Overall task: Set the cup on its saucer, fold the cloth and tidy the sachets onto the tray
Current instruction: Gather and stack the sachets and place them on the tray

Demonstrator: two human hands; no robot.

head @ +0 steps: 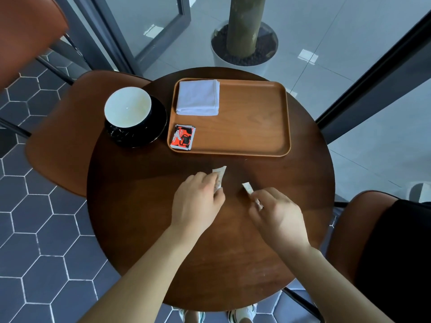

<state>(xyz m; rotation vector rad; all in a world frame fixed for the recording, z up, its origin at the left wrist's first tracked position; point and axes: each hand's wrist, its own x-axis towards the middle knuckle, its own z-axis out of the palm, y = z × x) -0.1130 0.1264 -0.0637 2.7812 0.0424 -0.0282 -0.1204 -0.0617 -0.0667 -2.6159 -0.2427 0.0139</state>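
- Head view: the left hand (pixel 198 201) is over the round wooden worktop (pixel 130 217), its fingers pinched on a pale sachet (pixel 219 174) whose top end sticks out past the fingertips towards the tray.
- The right hand (pixel 277 215) is just beside it, pinching a second pale sachet (pixel 248 188) that pokes up and left from its fingertips; the two hands are near each other but apart.
- Both held sachets lie nearer the person than the wooden tray (pixel 256 127), not on it.
- On the tray's near left corner lies a small stack of red, black and white sachets (pixel 183 137); how many are in the stack cannot be told, and their print is too small to read.
- One folded white cloth (pixel 198 97) lies in the tray's far left corner.
- One cup (pixel 127 107), pale inside and dark outside, sits on one black saucer (pixel 156 127), left of the tray and well away from both hands.
- Counted: two pale sachets in the hands, one tray, one cloth, one cup, one saucer.
- Marks on the pale sachets are blurred and unreadable.
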